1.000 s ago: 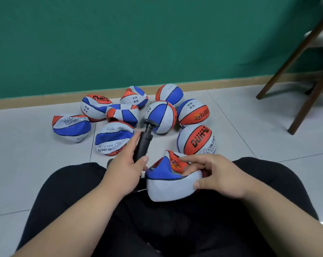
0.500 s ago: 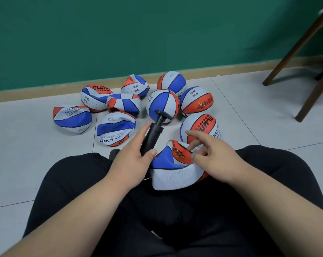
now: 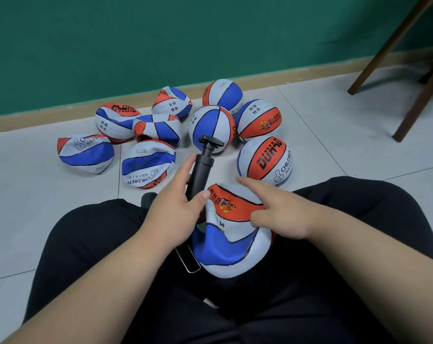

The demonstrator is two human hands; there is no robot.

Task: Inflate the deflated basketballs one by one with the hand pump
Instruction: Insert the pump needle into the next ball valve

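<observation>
Black pump (image 3: 201, 170) base hidden behind left hand (image 3: 175, 214).

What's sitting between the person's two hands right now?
In the head view, the crumpled top of the deflated orange, blue and white basketball in the lap lies between the left hand, which grips the black hand pump, and the right hand.

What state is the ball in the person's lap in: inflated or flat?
Flat. The ball in the lap is caved in and creased, panels folded over, unlike the round ball on the floor just beyond it.
</observation>
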